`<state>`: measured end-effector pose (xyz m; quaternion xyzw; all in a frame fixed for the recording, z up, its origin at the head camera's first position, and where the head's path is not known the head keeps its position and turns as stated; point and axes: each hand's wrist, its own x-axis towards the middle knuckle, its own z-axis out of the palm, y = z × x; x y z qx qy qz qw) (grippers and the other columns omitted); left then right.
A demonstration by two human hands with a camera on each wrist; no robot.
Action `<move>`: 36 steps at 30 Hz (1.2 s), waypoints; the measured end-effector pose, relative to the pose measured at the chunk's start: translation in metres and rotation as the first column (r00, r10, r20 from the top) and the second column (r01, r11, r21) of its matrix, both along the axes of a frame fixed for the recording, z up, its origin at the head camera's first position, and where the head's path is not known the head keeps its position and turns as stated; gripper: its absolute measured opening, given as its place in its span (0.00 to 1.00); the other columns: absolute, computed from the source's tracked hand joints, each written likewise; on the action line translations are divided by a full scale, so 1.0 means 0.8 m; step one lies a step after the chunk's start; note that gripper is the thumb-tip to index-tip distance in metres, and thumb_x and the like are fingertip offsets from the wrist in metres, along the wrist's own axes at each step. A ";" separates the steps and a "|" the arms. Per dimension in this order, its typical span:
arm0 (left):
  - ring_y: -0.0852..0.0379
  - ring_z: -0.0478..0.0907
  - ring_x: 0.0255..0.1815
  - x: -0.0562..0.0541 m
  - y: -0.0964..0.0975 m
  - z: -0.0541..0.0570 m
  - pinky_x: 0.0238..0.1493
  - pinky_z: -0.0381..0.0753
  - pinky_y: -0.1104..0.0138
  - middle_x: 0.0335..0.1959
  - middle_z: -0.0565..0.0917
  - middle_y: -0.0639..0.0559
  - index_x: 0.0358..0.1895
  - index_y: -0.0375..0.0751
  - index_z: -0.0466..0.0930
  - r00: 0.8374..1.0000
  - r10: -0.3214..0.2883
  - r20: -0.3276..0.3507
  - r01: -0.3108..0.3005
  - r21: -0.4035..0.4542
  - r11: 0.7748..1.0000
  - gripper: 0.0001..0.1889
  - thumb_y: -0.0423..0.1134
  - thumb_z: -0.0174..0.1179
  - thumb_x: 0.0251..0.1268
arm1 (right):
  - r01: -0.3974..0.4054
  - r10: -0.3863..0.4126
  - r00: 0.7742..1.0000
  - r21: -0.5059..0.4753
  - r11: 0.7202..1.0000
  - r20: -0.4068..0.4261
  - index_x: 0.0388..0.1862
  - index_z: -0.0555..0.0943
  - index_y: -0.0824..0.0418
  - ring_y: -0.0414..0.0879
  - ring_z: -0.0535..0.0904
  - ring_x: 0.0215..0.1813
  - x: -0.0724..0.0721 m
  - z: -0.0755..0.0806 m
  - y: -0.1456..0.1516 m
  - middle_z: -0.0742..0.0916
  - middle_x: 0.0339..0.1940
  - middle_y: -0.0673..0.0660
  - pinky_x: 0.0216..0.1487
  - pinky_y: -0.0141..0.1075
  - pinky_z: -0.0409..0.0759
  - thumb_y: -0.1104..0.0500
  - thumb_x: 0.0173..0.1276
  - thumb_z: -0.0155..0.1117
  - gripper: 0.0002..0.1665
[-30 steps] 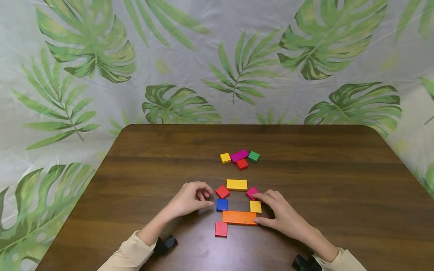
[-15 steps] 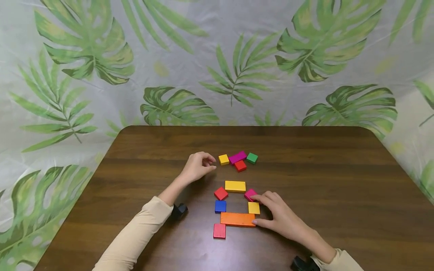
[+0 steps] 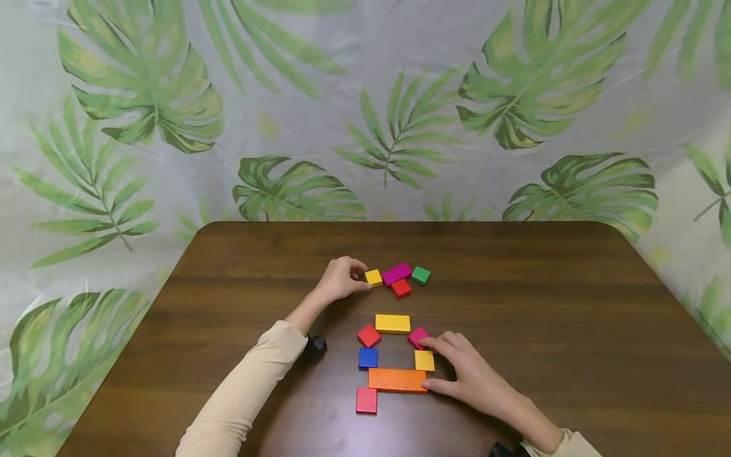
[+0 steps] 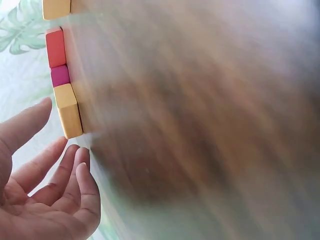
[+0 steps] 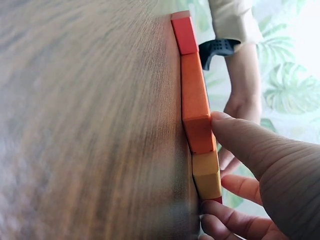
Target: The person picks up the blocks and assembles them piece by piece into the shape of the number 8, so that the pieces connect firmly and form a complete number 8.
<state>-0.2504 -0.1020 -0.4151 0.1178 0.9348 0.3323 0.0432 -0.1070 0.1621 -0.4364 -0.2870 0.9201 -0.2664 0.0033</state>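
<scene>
My left hand (image 3: pixel 341 279) is at the far group of wooden blocks, thumb and forefinger spread around the left side of a small yellow block (image 3: pixel 374 278). In the left wrist view that yellow block (image 4: pixel 70 111) lies just beyond the thumb and forefinger tips. My right hand (image 3: pixel 465 371) rests beside the nearer arrangement. Its thumb touches the right end of a long orange block (image 3: pixel 398 379), and its forefinger reaches a tilted magenta block (image 3: pixel 417 336). Between them lies a square yellow block (image 3: pixel 424 360), which the right wrist view shows flat on the table.
By the far yellow block lie a long magenta block (image 3: pixel 396 274), a red one (image 3: pixel 401 288) and a green one (image 3: pixel 421 275). The nearer arrangement includes a long yellow block (image 3: pixel 393 324), a tilted red block (image 3: pixel 368 336), a blue block (image 3: pixel 368 358) and a pinkish-red block (image 3: pixel 367 401).
My left hand has moved from beside the blue block away and up to the far small yellow block. The right hand stays in place, and the head view has tilted up slightly.
</scene>
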 end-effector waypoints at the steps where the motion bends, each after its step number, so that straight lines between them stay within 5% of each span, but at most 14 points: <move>1: 0.52 0.80 0.42 -0.001 0.001 -0.001 0.47 0.79 0.63 0.43 0.85 0.45 0.46 0.36 0.83 1.000 -0.001 -0.006 0.000 -0.009 1.000 0.19 0.39 0.70 0.50 | -0.003 0.003 1.000 -0.002 1.000 0.002 0.58 0.75 0.53 0.36 0.67 0.46 0.000 0.000 0.000 0.77 0.42 0.42 0.45 0.32 0.75 0.37 0.56 0.65 0.34; 6: 0.54 0.81 0.39 -0.009 0.007 0.001 0.44 0.80 0.65 0.38 0.86 0.46 0.41 0.37 0.85 1.000 -0.007 -0.031 0.005 -0.043 0.999 0.16 0.39 0.72 0.47 | 0.005 -0.005 1.000 0.003 1.000 0.001 0.58 0.75 0.53 0.36 0.66 0.46 0.001 0.000 0.000 0.76 0.41 0.42 0.44 0.31 0.74 0.38 0.56 0.66 0.34; 15: 0.58 0.80 0.33 -0.001 -0.003 -0.001 0.38 0.78 0.70 0.33 0.86 0.48 0.37 0.39 0.86 1.000 -0.001 -0.019 0.000 -0.081 0.997 0.15 0.39 0.74 0.44 | 0.005 -0.005 1.000 0.005 1.000 0.005 0.58 0.75 0.52 0.36 0.67 0.46 0.003 -0.001 -0.005 0.77 0.42 0.42 0.45 0.32 0.75 0.37 0.55 0.66 0.34; 36: 0.61 0.74 0.27 0.062 -0.052 0.007 0.31 0.74 0.73 0.27 0.82 0.50 0.30 0.38 0.81 0.998 -0.053 0.037 0.055 -0.078 0.995 0.15 0.38 0.76 0.39 | 0.017 -0.017 1.000 0.019 1.000 -0.021 0.57 0.76 0.53 0.37 0.68 0.45 0.002 0.001 -0.004 0.76 0.40 0.42 0.45 0.33 0.75 0.39 0.55 0.68 0.34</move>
